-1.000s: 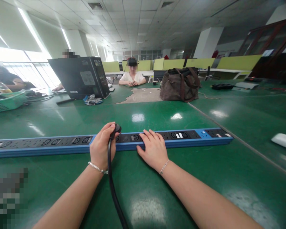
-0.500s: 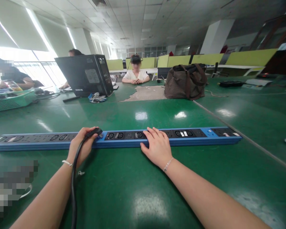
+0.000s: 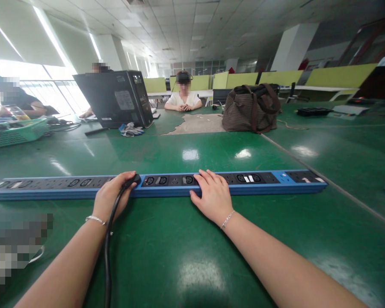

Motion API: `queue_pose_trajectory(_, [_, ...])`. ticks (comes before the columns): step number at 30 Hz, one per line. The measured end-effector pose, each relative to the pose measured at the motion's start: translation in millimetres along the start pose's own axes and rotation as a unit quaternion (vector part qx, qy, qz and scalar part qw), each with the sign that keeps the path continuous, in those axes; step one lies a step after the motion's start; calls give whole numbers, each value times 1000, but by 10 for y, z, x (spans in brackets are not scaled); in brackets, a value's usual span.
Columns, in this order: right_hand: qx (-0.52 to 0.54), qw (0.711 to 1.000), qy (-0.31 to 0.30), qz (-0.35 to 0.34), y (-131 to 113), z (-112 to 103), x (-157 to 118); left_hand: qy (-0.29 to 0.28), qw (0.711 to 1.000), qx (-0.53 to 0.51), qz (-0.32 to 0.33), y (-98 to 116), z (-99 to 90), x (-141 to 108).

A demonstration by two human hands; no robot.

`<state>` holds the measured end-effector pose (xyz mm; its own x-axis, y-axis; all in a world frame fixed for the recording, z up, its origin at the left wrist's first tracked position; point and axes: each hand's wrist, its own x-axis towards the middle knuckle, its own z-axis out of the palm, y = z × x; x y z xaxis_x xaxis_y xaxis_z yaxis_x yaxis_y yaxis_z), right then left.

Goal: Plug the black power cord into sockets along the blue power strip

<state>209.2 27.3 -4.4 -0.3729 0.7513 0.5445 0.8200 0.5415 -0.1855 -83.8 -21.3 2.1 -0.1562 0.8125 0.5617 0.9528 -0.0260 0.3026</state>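
Note:
A long blue power strip (image 3: 269, 188) with black sockets lies across the green table (image 3: 186, 256) in front of me. My left hand (image 3: 111, 200) grips a black plug (image 3: 133, 179) on a thick black cable (image 3: 107, 256), with the plug resting on the strip's top left of centre. My right hand (image 3: 211, 196) lies flat on the strip, fingers spread over the sockets, holding nothing.
A black computer tower (image 3: 115, 105) and gloves (image 3: 130, 129) stand at the back left, a green basket (image 3: 16, 133) further left. A brown striped bag (image 3: 250, 113) sits at the back right. A person sits across the table; others sit at the left.
My left hand has carried the plug leftward along the strip, from beside my right hand to a spot further left. My right hand has stayed pressed on the strip.

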Motion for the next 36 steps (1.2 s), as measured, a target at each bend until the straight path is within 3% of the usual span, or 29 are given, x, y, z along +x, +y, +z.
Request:
queue_pose_trajectory(11, [1, 1000, -2, 2, -2, -5, 1, 37, 996, 38, 72, -5, -36, -64])
queue_pose_trajectory(18, [3, 1000, -4, 5, -9, -11, -3, 42, 995, 82, 41, 84, -58, -15])
queue_pose_trajectory(36, [6, 1000, -8, 6, -7, -31, 0, 25, 996, 77, 24, 160, -89, -13])
